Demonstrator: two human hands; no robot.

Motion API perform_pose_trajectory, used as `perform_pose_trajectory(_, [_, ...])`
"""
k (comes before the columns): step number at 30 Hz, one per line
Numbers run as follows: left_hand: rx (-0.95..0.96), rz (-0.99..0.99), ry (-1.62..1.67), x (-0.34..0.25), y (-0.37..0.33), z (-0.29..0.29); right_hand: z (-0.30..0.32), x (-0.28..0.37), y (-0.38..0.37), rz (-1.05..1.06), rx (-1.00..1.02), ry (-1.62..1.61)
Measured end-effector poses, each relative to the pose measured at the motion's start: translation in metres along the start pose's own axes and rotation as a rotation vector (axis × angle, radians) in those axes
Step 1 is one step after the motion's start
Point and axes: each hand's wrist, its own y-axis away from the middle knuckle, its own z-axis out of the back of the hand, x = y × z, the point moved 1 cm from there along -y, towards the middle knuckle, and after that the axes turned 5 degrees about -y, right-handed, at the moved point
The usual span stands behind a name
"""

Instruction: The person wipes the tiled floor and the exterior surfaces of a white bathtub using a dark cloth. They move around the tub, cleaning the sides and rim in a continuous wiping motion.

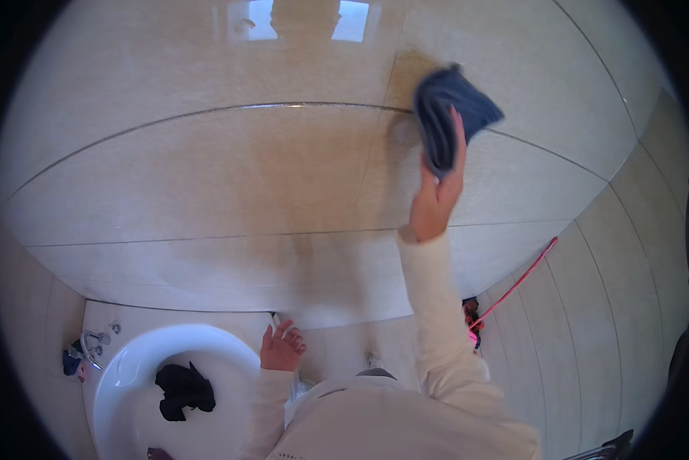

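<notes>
Head view: right hand (438, 192), barely open, pinches blue cloth (438, 98) at far wall (168, 65), best pressed flat; left hand (282, 348) half-open, empty.

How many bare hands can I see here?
2. The right hand holds a blue cloth up at the tiled wall; the left hand is beside the white tub, with nothing visible in it. No other hands show.

Right arm (436, 299) stretched far forward, right hand (438, 198) gripping; left hand (282, 351) low, apparently spread loosely.
</notes>
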Motion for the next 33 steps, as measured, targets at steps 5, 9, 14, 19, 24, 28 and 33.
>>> perform_pose_trajectory(5, [0.029,-0.068,0.005,0.007,0.014,-0.014,-0.024,-0.059,0.030,0.167,0.405,0.929])
perform_pose_trajectory(9, [0.044,-0.134,0.075,0.029,0.019,-0.032,-0.001,-0.096,0.136,0.150,0.909,0.871])
perform_pose_trajectory(14, [0.068,-0.173,0.054,0.035,0.011,-0.064,0.025,-0.118,0.140,0.287,1.005,0.832])
perform_pose_trajectory(19, [0.109,-0.185,0.078,0.053,-0.001,-0.059,0.006,-0.059,-0.006,0.352,0.685,0.790])
perform_pose_trajectory(24, [0.171,-0.115,0.102,0.103,-0.037,-0.081,0.010,-0.057,-0.012,0.434,0.815,0.697])
perform_pose_trajectory(28, [0.256,-0.030,0.074,0.130,-0.057,-0.090,0.024,-0.093,0.058,0.467,1.053,0.583])
perform_pose_trajectory(33, [0.243,-0.045,0.095,0.117,-0.044,-0.092,0.010,-0.096,0.031,0.650,0.998,0.644])
